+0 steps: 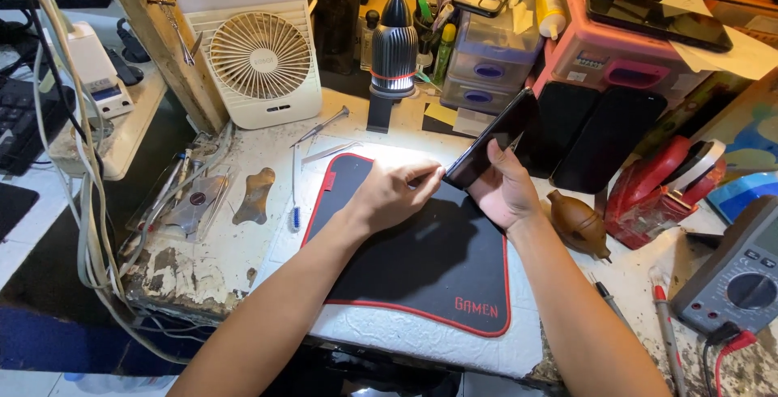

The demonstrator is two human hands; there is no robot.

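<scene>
Now the right hand [504, 190] clamps the tilted phone [492, 139] while the left hand [389, 194] pinches a thin tool [423, 177] at its edge; a slip could gouge it.

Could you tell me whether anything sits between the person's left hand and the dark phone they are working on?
Nothing visible does. The right hand holds the dark phone tilted above the black mat, and the left hand already reaches the phone's lower end with its fingertips. Whether they pinch a small tool there is unclear.
</scene>
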